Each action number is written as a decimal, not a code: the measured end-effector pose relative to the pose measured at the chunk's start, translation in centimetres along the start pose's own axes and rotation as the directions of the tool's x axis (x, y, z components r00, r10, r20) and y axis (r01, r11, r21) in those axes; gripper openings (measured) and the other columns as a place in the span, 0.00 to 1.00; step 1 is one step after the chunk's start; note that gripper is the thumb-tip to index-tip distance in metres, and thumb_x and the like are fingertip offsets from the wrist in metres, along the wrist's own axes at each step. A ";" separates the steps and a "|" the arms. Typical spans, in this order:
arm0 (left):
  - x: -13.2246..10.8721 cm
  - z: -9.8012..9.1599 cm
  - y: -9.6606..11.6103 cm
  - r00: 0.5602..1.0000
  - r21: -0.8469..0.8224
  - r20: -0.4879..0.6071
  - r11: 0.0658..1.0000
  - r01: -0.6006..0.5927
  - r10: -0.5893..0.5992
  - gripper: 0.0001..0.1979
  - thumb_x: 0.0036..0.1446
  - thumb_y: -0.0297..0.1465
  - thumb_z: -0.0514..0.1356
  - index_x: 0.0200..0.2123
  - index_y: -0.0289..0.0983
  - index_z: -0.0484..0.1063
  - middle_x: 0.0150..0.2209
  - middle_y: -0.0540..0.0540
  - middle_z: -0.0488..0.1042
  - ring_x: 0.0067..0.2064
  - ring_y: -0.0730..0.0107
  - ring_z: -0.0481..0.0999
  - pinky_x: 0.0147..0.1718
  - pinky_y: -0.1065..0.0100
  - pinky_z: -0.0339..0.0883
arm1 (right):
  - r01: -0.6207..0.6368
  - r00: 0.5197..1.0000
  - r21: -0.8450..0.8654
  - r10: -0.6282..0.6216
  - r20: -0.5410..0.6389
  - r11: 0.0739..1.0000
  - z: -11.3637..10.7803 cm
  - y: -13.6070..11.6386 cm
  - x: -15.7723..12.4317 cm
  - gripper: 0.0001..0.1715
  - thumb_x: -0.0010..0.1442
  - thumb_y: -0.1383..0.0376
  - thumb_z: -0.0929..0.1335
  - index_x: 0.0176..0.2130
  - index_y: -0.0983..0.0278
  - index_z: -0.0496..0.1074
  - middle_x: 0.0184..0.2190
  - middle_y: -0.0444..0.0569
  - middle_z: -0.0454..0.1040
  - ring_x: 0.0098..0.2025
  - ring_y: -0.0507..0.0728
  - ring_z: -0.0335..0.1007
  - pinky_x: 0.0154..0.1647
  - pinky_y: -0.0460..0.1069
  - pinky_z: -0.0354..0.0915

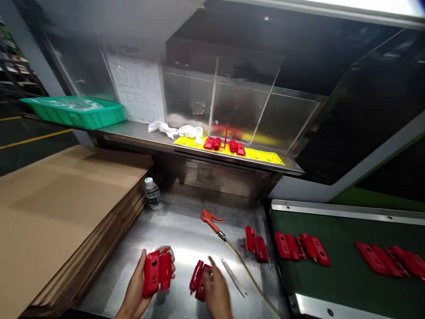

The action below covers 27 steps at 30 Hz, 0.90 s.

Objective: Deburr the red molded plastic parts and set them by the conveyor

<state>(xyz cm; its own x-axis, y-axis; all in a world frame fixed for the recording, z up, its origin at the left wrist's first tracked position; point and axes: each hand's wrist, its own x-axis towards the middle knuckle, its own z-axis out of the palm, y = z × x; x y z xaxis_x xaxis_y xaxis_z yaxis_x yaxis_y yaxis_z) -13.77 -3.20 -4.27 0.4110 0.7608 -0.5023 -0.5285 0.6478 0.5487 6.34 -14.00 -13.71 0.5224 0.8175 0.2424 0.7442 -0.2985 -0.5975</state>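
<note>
My left hand holds a pair of red plastic moulded parts upright over the steel table. My right hand grips another red plastic pair low over the table, to the right of the first. A metal blade lies on the steel just right of my right hand. Further right a third red pair rests near the table's edge.
A stack of flat cardboard fills the left. A water bottle stands behind it. A red air gun with a hose lies mid-table. More red parts ride the green conveyor at right. A shelf carries red pieces, a cloth and a green tray.
</note>
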 end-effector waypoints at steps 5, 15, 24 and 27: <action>2.6 2.8 -3.2 0.994 -0.060 0.082 0.995 0.079 -0.074 0.26 0.60 0.41 0.61 0.56 0.29 0.69 0.40 0.37 0.82 0.42 0.51 0.82 0.41 0.56 0.76 | -0.154 0.984 -0.210 0.169 0.055 0.965 -4.7 10.6 -0.9 0.37 0.46 0.82 0.62 0.56 0.74 0.71 0.54 0.65 0.73 0.56 0.70 0.71 0.57 0.60 0.69; 4.7 5.2 -4.6 0.995 -0.032 0.072 0.997 0.069 -0.066 0.27 0.58 0.39 0.63 0.56 0.30 0.69 0.38 0.38 0.82 0.42 0.49 0.82 0.40 0.55 0.76 | -0.040 0.991 -0.255 0.070 0.110 0.966 1.5 5.6 4.8 0.24 0.66 0.71 0.57 0.59 0.66 0.67 0.56 0.58 0.71 0.58 0.61 0.69 0.55 0.51 0.68; 3.5 3.0 -2.9 0.997 -0.114 -0.074 0.993 -0.036 0.027 0.23 0.57 0.45 0.63 0.46 0.32 0.74 0.34 0.39 0.81 0.32 0.54 0.80 0.30 0.58 0.74 | -0.027 0.970 -0.394 0.119 0.213 0.919 6.9 0.0 19.0 0.24 0.61 0.70 0.70 0.56 0.66 0.67 0.57 0.55 0.69 0.58 0.64 0.66 0.61 0.65 0.60; 3.3 3.0 -1.4 0.994 -0.122 -0.036 0.987 -0.105 0.101 0.21 0.59 0.44 0.61 0.47 0.32 0.74 0.34 0.39 0.80 0.32 0.55 0.80 0.32 0.57 0.73 | 0.019 0.958 -0.388 0.095 0.272 0.922 6.5 -0.1 19.8 0.14 0.62 0.69 0.69 0.48 0.68 0.71 0.48 0.53 0.73 0.52 0.63 0.69 0.56 0.65 0.62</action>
<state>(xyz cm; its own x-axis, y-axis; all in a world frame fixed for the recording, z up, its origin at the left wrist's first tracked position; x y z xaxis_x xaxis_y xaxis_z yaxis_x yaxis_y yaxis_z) -9.45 -1.46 -4.71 0.3286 0.8206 -0.4677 -0.6550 0.5547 0.5130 13.88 5.42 -13.76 0.4578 0.8884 -0.0327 0.8569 -0.4508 -0.2500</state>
